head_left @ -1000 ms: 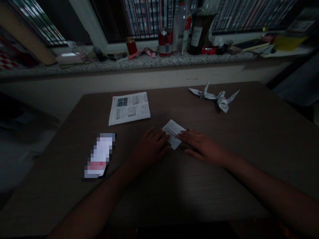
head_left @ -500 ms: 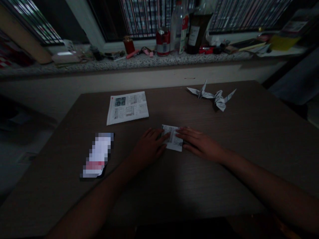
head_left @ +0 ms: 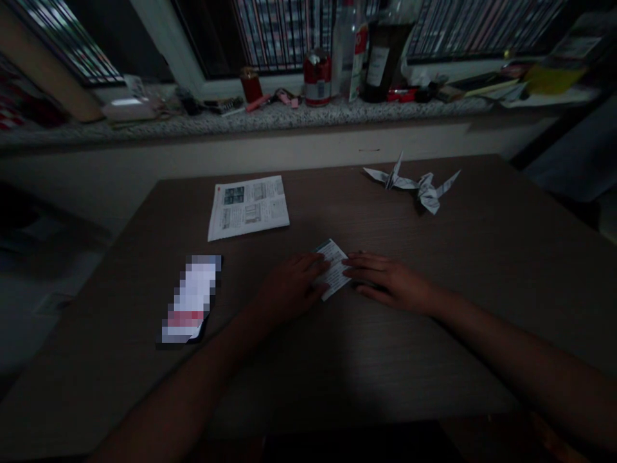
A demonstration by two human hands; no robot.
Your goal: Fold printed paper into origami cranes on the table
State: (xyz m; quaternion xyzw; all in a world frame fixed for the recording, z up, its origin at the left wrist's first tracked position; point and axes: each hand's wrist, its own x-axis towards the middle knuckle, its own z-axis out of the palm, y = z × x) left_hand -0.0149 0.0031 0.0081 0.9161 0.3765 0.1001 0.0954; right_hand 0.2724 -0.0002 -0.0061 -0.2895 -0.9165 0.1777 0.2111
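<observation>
A small folded piece of printed paper (head_left: 332,269) lies on the dark wooden table (head_left: 434,360) between my hands. My left hand (head_left: 289,289) rests flat on the table with its fingertips pressing the paper's left edge. My right hand (head_left: 388,281) lies flat too, fingers stretched out and touching the paper's right side. Neither hand grips anything. Part of the paper is hidden under my fingers.
A printed sheet (head_left: 249,207) lies at the back left. A phone (head_left: 191,299) lies to the left. Two folded paper cranes (head_left: 415,184) stand at the back right. The stone window ledge (head_left: 270,119) behind holds a red can (head_left: 317,79), bottles and clutter.
The folded paper has turned on the table between my fingers, from lying square to sitting at an angle. Both hands stayed on it, shifting only slightly.
</observation>
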